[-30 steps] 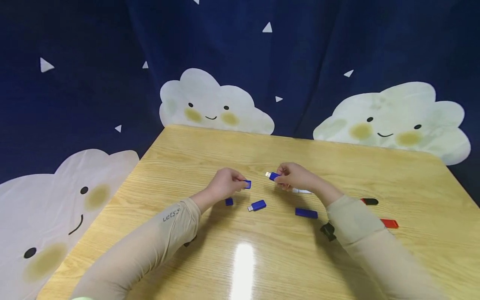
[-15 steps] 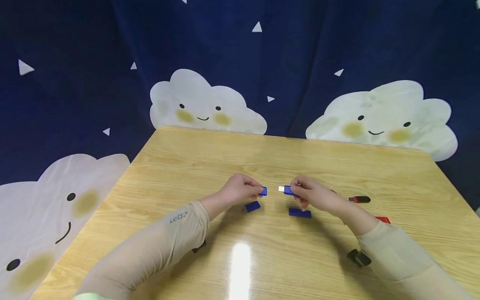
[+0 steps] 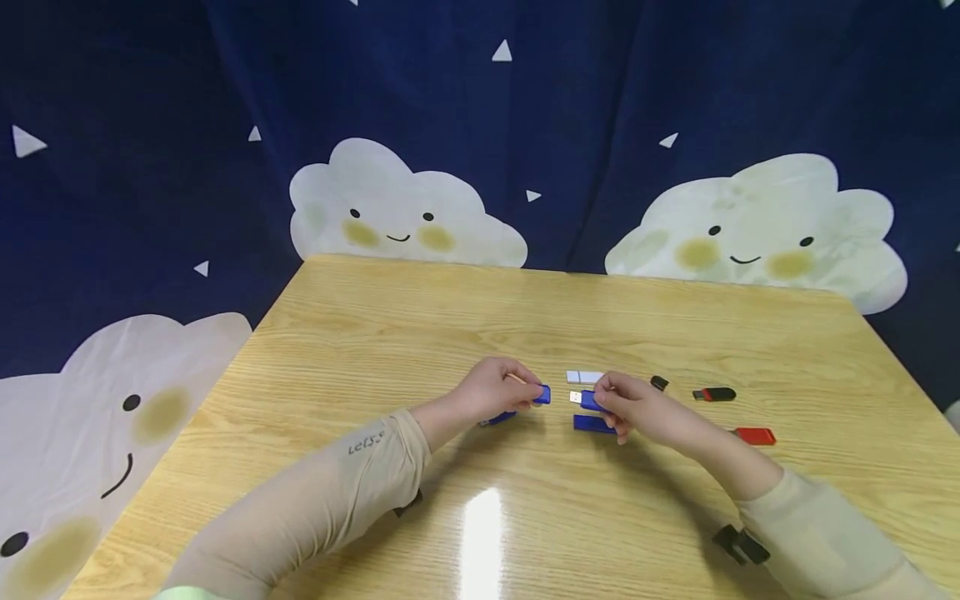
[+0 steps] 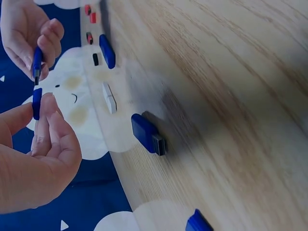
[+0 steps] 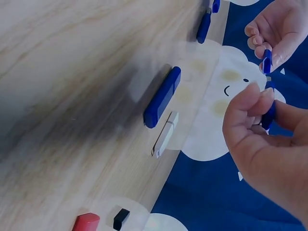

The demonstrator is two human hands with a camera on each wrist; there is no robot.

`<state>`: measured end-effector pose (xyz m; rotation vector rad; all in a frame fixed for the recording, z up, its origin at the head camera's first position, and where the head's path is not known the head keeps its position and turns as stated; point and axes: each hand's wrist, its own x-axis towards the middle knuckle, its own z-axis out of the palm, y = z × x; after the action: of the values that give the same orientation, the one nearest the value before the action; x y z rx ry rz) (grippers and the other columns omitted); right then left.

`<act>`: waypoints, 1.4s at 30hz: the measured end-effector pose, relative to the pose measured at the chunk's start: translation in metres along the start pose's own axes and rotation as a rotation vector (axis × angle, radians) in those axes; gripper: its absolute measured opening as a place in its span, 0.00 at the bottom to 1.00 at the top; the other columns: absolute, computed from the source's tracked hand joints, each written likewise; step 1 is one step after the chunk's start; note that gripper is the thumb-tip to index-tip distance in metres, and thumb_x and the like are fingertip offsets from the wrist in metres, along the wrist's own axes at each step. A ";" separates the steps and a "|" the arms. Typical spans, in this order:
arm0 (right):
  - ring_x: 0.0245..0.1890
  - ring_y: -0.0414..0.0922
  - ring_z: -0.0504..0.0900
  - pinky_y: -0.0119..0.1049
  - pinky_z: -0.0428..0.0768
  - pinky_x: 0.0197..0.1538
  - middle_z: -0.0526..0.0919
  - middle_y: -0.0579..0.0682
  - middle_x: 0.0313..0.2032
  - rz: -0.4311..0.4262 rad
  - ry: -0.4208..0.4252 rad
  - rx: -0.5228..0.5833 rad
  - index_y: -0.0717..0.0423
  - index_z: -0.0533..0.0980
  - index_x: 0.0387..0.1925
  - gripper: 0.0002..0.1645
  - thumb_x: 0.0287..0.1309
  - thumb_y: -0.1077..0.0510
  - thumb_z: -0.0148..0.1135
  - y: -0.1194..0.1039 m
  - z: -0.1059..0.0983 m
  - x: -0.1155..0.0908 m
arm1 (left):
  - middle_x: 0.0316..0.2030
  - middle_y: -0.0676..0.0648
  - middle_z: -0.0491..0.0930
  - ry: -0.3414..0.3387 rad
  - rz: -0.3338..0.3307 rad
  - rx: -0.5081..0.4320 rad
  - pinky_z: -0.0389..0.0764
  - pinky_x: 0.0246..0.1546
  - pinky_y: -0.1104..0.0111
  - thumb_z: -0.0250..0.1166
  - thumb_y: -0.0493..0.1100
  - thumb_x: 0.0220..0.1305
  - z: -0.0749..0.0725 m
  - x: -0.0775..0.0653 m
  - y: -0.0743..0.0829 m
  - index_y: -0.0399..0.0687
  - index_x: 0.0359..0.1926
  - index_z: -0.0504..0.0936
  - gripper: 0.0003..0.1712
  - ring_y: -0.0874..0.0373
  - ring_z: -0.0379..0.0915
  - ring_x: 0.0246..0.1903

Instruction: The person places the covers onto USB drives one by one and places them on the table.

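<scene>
My left hand point(image 3: 498, 389) pinches a small blue cap point(image 3: 543, 395) between thumb and fingers, its open end facing right. Opposite it, my right hand point(image 3: 636, 406) grips a blue USB flash drive point(image 3: 592, 401), whose bare metal plug points left at the cap. A narrow gap separates plug and cap in the head view; in both wrist views they are nearly in line. On the table below lie an uncapped blue flash drive point(image 4: 145, 133), partly behind my left hand in the head view, and a longer blue stick point(image 5: 162, 98) with no plug showing, under my right hand.
A white stick point(image 3: 582, 377) lies just beyond my right hand. Farther right are a small black cap point(image 3: 659, 382), a black and red flash drive point(image 3: 716, 394) and a red one point(image 3: 754, 436). Another blue piece point(image 4: 198, 222) is on the table in the left wrist view.
Both hands have moved right and nearer to me over the table, and the gap between cap and plug has narrowed. The head view has turned slightly. Both hands keep their grips.
</scene>
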<state>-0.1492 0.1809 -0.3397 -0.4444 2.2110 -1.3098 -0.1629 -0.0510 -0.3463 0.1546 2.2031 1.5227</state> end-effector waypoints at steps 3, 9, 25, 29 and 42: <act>0.20 0.38 0.66 0.33 0.76 0.27 0.66 0.48 0.23 -0.008 -0.004 0.003 0.67 0.62 0.37 0.11 0.71 0.60 0.41 0.002 0.001 -0.002 | 0.38 0.37 0.85 -0.005 0.001 0.000 0.81 0.45 0.60 0.63 0.40 0.61 0.003 -0.001 0.002 0.36 0.41 0.81 0.11 0.45 0.82 0.41; 0.20 0.37 0.65 0.31 0.74 0.26 0.66 0.48 0.24 -0.020 -0.033 0.032 0.67 0.60 0.37 0.11 0.71 0.60 0.40 0.003 0.002 -0.003 | 0.36 0.37 0.85 0.005 -0.002 0.007 0.81 0.43 0.61 0.63 0.39 0.60 0.010 0.001 0.004 0.35 0.40 0.81 0.11 0.45 0.82 0.39; 0.21 0.38 0.67 0.30 0.73 0.26 0.67 0.48 0.24 -0.035 -0.024 0.015 0.69 0.61 0.39 0.11 0.70 0.60 0.42 0.001 0.007 -0.005 | 0.36 0.36 0.84 -0.033 0.009 0.014 0.81 0.40 0.62 0.64 0.39 0.58 0.021 0.000 0.009 0.36 0.39 0.81 0.10 0.44 0.82 0.38; 0.22 0.38 0.67 0.30 0.74 0.27 0.67 0.48 0.24 -0.026 -0.022 0.011 0.70 0.61 0.40 0.13 0.70 0.60 0.43 0.001 0.009 -0.005 | 0.35 0.36 0.85 -0.035 0.016 0.025 0.81 0.39 0.62 0.65 0.39 0.58 0.023 0.000 0.010 0.36 0.39 0.81 0.10 0.44 0.82 0.38; 0.21 0.38 0.66 0.31 0.74 0.26 0.66 0.48 0.24 -0.071 -0.015 -0.022 0.70 0.60 0.39 0.13 0.70 0.60 0.42 -0.002 0.015 -0.009 | 0.35 0.33 0.84 -0.047 0.051 -0.020 0.82 0.39 0.63 0.64 0.37 0.58 0.030 -0.003 0.009 0.35 0.38 0.80 0.09 0.43 0.82 0.37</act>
<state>-0.1328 0.1735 -0.3412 -0.5444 2.2177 -1.3156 -0.1485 -0.0229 -0.3453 0.2391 2.1619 1.5519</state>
